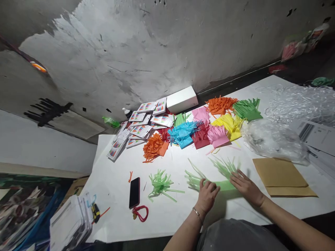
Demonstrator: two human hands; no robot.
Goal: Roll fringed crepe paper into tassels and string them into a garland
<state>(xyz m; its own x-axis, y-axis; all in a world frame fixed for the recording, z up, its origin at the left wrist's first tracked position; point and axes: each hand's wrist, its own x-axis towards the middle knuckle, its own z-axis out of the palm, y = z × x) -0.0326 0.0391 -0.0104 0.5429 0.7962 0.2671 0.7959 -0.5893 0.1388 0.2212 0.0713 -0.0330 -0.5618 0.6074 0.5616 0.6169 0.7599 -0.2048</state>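
Observation:
A light green fringed tissue paper (226,185) lies on the white table in front of me, its cut strips spreading away to the left and at the back. At its left part, my left hand (207,195) is closed with curled fingers on the paper. My right hand (244,184) rests on its right part, fingers stretched out and lying flat. The paper beneath both hands is partly hidden. To the left sits a loose bunch of light green paper strips (160,184), apart from my hands.
Fringed paper bundles in orange (154,148), blue (184,134) and yellow (229,125) line the back. Printed packets (141,130) pile beside a white box (182,100). A phone (134,192) lies left; a brown envelope (282,177) and clear plastic bags (274,141) lie right.

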